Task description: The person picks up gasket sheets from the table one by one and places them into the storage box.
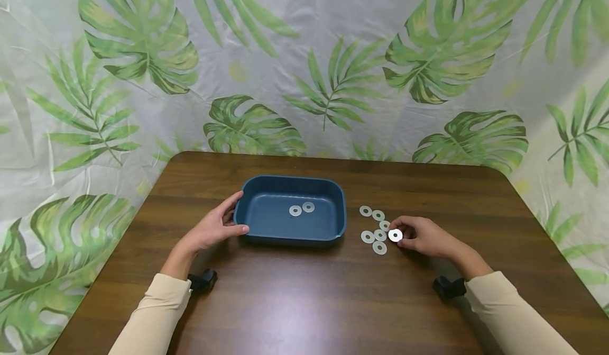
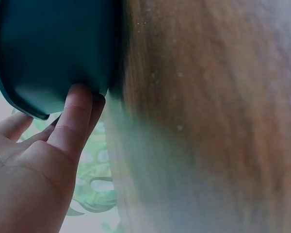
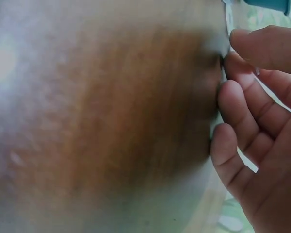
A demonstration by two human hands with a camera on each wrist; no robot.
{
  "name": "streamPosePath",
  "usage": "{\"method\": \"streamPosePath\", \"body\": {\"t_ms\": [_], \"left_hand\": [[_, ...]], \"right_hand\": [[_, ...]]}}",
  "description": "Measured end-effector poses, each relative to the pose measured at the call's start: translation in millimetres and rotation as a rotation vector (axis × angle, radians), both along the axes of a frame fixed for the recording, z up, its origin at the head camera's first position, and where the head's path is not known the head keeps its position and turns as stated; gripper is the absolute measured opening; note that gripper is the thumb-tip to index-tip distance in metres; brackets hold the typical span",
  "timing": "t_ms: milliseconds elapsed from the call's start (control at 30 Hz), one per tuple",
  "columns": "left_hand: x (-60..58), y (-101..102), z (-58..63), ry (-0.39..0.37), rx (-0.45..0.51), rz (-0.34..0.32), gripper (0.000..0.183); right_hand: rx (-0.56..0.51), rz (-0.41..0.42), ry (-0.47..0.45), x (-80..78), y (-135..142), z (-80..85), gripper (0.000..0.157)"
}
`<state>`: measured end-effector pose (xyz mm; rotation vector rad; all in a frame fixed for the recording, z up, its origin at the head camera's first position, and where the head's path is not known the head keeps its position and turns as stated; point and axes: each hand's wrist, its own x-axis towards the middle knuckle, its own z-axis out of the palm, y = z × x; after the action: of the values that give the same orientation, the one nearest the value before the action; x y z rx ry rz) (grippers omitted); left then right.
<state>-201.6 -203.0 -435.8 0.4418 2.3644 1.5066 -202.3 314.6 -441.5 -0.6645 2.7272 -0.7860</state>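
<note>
The blue rectangular tray (image 1: 290,238) lies on the table with two flat metal washers (image 1: 295,211) on its bottom. My left hand (image 1: 212,228) grips the tray's left end, the thumb at the front corner and the fingers spread toward the back corner. The left wrist view has the same hand under the tray's dark wall (image 2: 53,53). A single washer (image 1: 395,230) is pinched between the thumb and fingers of my right hand (image 1: 428,237), tilted just over the table. Several loose washers (image 1: 379,248) lie beside that hand, between it and the tray.
The brown wooden table (image 1: 304,297) has rounded far corners. Behind it hangs a pale leaf-patterned cloth (image 1: 342,27). Black wrist straps with small cameras (image 1: 205,281) sit on both forearms.
</note>
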Motion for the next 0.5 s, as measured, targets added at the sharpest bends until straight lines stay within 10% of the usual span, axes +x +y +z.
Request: {"method": "streamPosePath", "body": {"t_ms": [500], "left_hand": [[0.0,0.6,0.3,0.01,-0.002,-0.01,0.091]], "right_hand": [[-0.139,-0.024,0.058,-27.2,-8.3,25.6,0.029]]}}
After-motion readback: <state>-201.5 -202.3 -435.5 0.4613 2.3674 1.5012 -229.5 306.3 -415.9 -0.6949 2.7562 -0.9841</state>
